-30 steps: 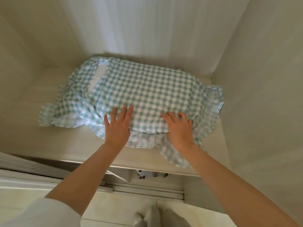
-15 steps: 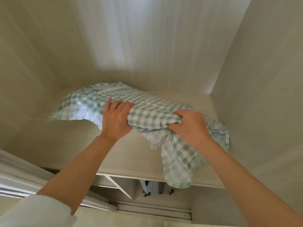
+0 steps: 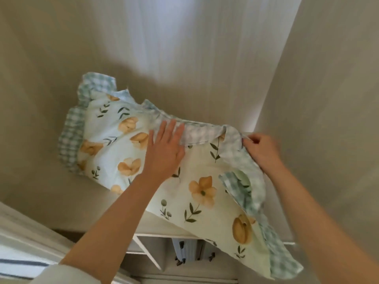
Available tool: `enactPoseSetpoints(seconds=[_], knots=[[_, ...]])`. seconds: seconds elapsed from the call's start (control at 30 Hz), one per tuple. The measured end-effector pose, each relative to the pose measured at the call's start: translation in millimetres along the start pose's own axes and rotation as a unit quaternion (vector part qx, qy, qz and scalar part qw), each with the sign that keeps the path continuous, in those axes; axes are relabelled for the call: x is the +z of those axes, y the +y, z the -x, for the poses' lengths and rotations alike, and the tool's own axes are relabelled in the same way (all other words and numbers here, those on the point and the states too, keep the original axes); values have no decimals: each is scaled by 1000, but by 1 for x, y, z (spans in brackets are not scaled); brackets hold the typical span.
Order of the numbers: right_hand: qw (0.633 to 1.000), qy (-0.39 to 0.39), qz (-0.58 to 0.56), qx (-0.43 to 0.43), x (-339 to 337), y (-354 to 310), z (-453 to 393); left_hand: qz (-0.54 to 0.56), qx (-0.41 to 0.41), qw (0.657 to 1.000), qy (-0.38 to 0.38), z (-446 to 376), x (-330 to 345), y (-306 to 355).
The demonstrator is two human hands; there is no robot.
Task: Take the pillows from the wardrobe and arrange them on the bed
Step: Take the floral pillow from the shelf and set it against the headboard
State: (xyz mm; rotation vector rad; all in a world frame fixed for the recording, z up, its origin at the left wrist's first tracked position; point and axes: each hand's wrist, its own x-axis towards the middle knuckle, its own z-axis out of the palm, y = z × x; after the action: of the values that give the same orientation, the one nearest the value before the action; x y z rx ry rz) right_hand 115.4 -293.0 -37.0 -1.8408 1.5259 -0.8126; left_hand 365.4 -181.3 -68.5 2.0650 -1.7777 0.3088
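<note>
A pillow (image 3: 192,203) with a cream cover printed with orange flowers and edged in a green gingham frill stands tilted over the wardrobe shelf (image 3: 162,229). Its lower right corner hangs past the shelf's front edge. My left hand (image 3: 164,152) lies against the floral face near the top edge, fingers stretched flat, thumb hidden under a gingham flap. My right hand (image 3: 260,150) is closed on the frill at the pillow's upper right corner.
The wardrobe's right side panel (image 3: 328,99) stands close beside my right arm, and the back panel (image 3: 184,48) rises behind the pillow. Below the shelf hang clothes (image 3: 186,251) next to a divider. A door frame (image 3: 24,232) runs along the lower left.
The pillow lay flat, gingham side up. Both hands gripped its front edge, then lifted and turned it, so the floral side now faces me and it tilts off the shelf.
</note>
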Motion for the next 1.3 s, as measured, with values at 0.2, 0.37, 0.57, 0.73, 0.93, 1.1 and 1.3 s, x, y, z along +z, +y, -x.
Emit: enactPoseSetpoints(seconds=[0.2,0.37,0.57,0.73,0.93,1.1,1.3], knots=[[982,-83,117,-126,37,-2,26,3,-48,973,-227,78,69,-8],[948,-216,187,-138,83,17,42,80,-76,984,-143,96,73,-15],[938,-249,209,-118,110,30,19,162,-169,971,-39,125,68,-12],[938,-249,226,-89,129,32,-18,238,-361,901,28,143,59,-4],[932,-339,126,-7,147,16,-39,393,-561,728,30,168,44,-8],[915,-394,32,78,168,28,-21,461,-624,629,60,184,40,1],[951,-295,54,80,177,33,11,458,-669,578,91,188,28,8]])
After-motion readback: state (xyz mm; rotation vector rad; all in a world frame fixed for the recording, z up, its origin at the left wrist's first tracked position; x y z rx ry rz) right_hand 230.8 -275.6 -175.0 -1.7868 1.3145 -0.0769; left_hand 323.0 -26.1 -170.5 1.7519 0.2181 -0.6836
